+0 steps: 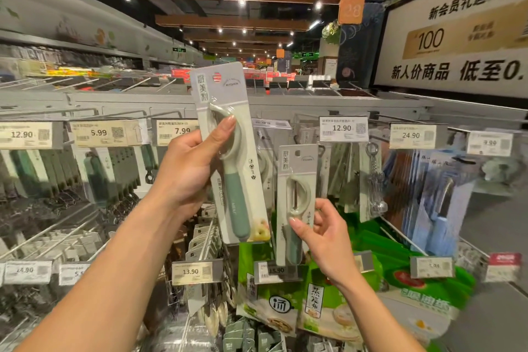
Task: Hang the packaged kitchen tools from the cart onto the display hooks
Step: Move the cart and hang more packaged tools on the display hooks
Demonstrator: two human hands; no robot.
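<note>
Left hand (pixel 188 168) grips the raised peeler card (pixel 243 168): flat glossy cardboard, a clear blister, a pale crescent blade head and a matte green handle. One digit presses on the front, and the rest are hidden behind the card. Right hand (pixel 323 234) pinches a second peeler card (pixel 297 180) between thumb and curled fingertips, lower down and in front of the hanging stock. We cannot tell whether its punched hole meets a wire hook. The knife packs (pixel 437 203) to the right are blurred, and the green bags (pixel 314 303) are partly covered.
</note>
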